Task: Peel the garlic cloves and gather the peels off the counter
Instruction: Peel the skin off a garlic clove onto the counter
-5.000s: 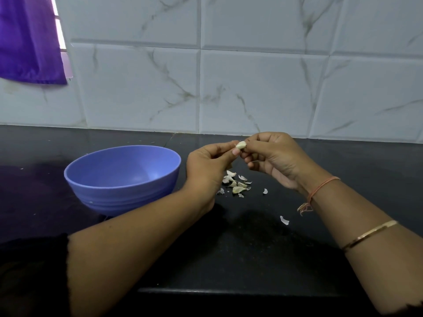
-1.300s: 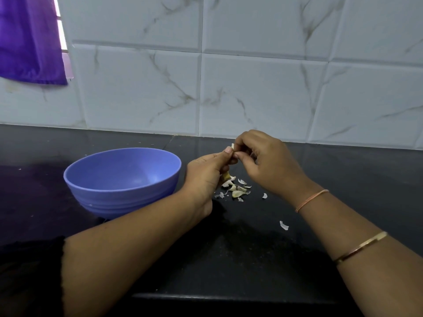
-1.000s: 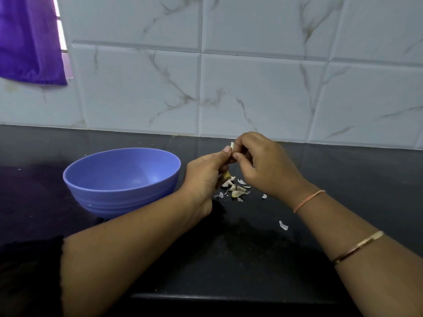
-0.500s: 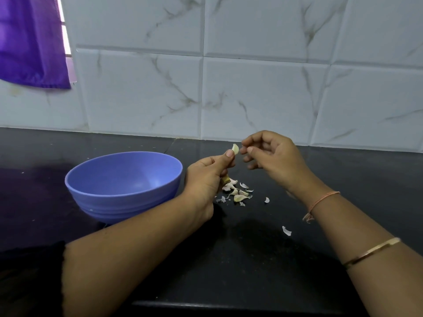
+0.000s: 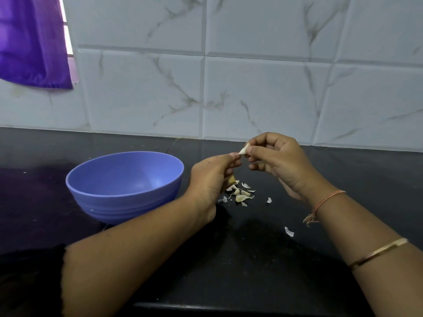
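Your left hand (image 5: pixel 210 179) and right hand (image 5: pixel 277 163) both pinch one garlic clove (image 5: pixel 243 149). Peels (image 5: pixel 240 194) lie at its six o'clock, and the bowl (image 5: pixel 124 186) sits at nine.

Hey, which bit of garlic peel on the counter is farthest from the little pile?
The lone white peel nearest the camera, well apart from the rest. The other stray bit lies just right of the pile.

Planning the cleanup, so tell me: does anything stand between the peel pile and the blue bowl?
Only the person's own left hand, which sits between the peel pile and the blue bowl while pinching a garlic clove with the right hand. No other object shows in that gap.
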Demonstrator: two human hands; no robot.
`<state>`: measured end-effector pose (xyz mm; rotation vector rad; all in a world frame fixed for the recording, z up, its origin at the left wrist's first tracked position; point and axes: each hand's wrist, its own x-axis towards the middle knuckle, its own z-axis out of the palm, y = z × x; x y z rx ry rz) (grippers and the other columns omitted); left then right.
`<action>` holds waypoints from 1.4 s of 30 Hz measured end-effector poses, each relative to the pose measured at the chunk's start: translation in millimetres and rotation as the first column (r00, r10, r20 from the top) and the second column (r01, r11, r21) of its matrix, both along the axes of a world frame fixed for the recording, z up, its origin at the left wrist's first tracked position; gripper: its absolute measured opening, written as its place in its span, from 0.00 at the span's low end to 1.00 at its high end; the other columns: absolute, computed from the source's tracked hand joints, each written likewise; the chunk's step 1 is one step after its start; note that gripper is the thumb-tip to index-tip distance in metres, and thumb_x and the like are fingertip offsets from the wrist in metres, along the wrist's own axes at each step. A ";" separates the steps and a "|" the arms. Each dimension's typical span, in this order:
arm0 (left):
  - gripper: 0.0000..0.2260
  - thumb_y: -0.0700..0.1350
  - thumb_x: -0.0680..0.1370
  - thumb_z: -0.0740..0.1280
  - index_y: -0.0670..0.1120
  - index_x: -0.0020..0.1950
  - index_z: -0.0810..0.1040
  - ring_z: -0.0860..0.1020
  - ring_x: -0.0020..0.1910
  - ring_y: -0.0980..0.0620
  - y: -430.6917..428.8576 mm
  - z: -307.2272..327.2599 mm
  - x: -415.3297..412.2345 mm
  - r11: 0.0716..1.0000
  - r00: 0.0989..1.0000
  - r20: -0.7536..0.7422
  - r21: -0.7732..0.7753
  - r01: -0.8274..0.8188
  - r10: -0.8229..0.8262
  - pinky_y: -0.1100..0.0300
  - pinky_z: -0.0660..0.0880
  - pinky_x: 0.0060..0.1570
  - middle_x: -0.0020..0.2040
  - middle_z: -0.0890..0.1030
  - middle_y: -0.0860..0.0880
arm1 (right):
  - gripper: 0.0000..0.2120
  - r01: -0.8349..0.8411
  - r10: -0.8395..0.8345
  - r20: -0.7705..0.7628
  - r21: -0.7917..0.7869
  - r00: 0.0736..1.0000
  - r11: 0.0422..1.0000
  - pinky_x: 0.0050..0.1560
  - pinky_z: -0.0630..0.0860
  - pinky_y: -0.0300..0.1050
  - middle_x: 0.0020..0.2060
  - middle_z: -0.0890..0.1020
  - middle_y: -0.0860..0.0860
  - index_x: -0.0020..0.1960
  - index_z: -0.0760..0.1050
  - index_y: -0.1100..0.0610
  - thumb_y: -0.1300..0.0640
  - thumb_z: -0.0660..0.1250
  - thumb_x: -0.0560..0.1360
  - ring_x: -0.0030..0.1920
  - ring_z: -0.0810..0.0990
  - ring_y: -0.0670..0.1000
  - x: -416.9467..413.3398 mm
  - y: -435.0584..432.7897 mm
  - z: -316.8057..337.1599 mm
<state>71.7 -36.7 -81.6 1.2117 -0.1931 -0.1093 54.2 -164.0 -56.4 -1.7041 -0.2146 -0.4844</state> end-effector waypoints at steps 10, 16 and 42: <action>0.05 0.41 0.75 0.67 0.46 0.39 0.81 0.71 0.33 0.58 1.0 -1.0 0.2 0.999 0.999 0.045 0.050 -0.019 0.016 0.65 0.73 0.37 0.39 0.79 0.48 | 0.03 -0.040 0.040 -0.020 -0.016 0.999 0.999 0.41 0.78 0.41 0.39 0.80 0.55 0.45 0.78 0.61 0.66 0.67 0.72 0.37 0.77 0.47 -1.2 -0.4 -0.7; 0.03 0.44 0.74 0.68 0.47 0.42 0.80 0.73 0.40 0.57 0.9 -0.8 -1.7 0.996 0.999 0.044 0.086 -0.028 0.024 0.63 0.73 0.41 0.40 0.80 0.51 | 0.05 -0.065 0.066 0.002 -0.126 0.998 0.990 0.45 0.80 0.42 0.44 0.83 0.52 0.44 0.79 0.57 0.66 0.67 0.72 0.45 0.81 0.47 -2.4 0.4 -2.0; 0.09 0.46 0.73 0.70 0.48 0.33 0.83 0.73 0.38 0.58 3.3 4.3 -1.8 0.996 1.000 -0.009 -0.084 0.026 -0.026 0.62 0.72 0.40 0.39 0.81 0.54 | 0.02 0.276 -0.152 0.296 -0.438 0.943 0.855 0.36 0.73 0.29 0.33 0.80 0.46 0.41 0.80 0.58 0.61 0.69 0.71 0.33 0.76 0.41 1.3 3.8 -3.9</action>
